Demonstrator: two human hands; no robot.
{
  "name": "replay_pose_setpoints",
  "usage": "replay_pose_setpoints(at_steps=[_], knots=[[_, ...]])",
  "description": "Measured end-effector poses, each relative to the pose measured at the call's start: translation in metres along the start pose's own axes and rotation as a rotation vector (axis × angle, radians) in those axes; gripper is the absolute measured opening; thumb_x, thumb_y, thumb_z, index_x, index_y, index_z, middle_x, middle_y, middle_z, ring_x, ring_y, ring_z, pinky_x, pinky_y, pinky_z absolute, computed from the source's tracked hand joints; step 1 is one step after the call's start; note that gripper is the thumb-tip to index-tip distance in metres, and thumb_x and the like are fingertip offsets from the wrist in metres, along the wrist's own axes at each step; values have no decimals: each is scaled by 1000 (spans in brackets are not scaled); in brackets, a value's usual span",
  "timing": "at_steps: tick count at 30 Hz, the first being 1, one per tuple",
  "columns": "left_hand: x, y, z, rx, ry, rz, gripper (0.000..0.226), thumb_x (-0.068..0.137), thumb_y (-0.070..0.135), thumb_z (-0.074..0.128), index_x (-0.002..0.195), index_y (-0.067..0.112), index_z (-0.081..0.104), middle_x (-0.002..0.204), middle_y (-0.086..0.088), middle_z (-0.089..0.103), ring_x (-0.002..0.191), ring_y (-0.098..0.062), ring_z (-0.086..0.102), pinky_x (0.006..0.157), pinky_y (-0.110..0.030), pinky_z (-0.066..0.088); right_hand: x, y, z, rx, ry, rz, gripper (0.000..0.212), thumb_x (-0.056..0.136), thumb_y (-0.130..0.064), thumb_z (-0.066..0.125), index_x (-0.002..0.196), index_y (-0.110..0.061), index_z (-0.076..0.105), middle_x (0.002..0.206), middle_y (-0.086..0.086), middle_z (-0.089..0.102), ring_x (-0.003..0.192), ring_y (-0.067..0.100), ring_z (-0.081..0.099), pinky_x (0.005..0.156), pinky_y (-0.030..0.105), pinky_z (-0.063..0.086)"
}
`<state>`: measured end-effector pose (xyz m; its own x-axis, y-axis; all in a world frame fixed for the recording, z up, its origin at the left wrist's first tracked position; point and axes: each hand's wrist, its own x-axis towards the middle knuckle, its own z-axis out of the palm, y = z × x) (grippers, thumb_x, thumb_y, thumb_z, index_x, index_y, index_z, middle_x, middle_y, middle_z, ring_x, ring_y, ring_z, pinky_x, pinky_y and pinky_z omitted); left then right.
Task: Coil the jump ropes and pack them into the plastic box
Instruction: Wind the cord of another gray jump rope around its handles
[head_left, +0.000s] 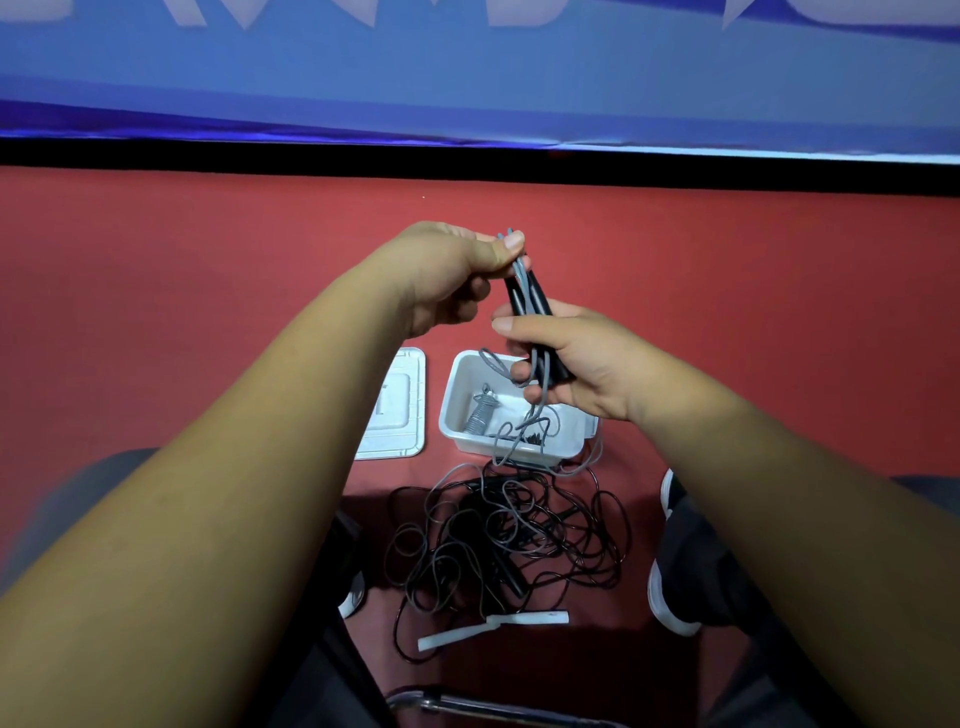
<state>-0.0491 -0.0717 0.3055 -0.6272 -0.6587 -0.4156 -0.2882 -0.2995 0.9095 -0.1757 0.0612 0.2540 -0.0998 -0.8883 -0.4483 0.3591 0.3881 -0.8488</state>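
You hold two black handles (516, 302) nearly upright, their long axis tipped slightly away from you, directly above the plastic box (453, 395). Your right hand (582, 358) wraps their lower half, fingers (519, 371) curled round them. Your left hand (441, 275) pinches the grey cord (531, 291) at their top. The cord trails from your right hand down into the box, so that hand is the nearer one. The tangled pile of ropes (509, 535) lies on the floor between your feet, just beside the box. Your fingers hide how much cord is bunched against the handles, and the grey bundle inside the box is hard to make out.
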Motion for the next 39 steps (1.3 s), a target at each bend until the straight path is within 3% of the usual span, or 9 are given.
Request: replay_pose_setpoints(at_steps=[4,9,12,15,20,24,32,36,39], knots=[[-3,1,-2,57,-2,25,25,87,32,84,99,12,75,93,-2,78,54,-9,41,57,-25,27,4,5,2,31,-6,8,19,95,-14,77,111,-14,68,71,0,50,59,14,44,52,28,33],[2,1,-3,198,141,53,44,101,53,60,97,11,72,89,-2,78,65,-16,55,61,-28,49,8,0,2,116,64,-6,24,99,-18,72,120,-12,62,70,-2,48,56,12,42,49,26,33],[17,-12,1,221,210,82,21,107,13,42,103,10,63,90,-7,70,83,-25,63,71,-34,53,9,-9,-2,238,117,-22,20,100,-18,70,117,-16,58,68,-3,48,54,12,43,49,25,35],[23,-34,7,358,-53,111,61,82,-11,45,137,13,54,128,-2,67,119,-16,61,77,-31,47,9,-22,-7,358,164,-38,9,101,-20,67,103,-18,59,65,-5,49,51,10,44,46,24,36],[26,-59,20,382,-402,166,101,71,0,71,156,34,26,155,8,51,152,-8,33,120,-40,34,7,-36,-20,515,220,-82,10,103,-21,62,94,-18,59,64,-8,46,52,7,43,46,24,36],[27,-68,33,329,-381,221,104,63,25,98,145,34,35,153,4,52,147,-2,38,125,-44,32,5,-37,-25,610,194,-88,12,104,-21,60,94,-16,60,64,-8,46,51,6,45,47,23,38],[22,-63,52,-112,-295,198,69,76,-17,73,125,16,35,106,-3,75,95,-17,71,97,-39,57,3,-45,-34,750,221,-130,16,106,-21,56,91,-14,55,63,-7,45,51,6,44,49,23,38],[24,-59,49,-29,-248,181,75,80,-6,75,138,17,35,103,-7,69,82,-19,60,69,-31,50,3,-47,-37,759,270,-156,17,107,-19,55,91,-13,54,63,-6,44,49,7,42,48,23,37],[27,-55,39,12,-209,172,96,71,9,83,152,19,33,90,-5,62,79,-21,52,65,-29,39,5,-44,-37,715,349,-169,18,107,-19,56,90,-14,54,61,-6,43,47,8,39,47,24,37]])
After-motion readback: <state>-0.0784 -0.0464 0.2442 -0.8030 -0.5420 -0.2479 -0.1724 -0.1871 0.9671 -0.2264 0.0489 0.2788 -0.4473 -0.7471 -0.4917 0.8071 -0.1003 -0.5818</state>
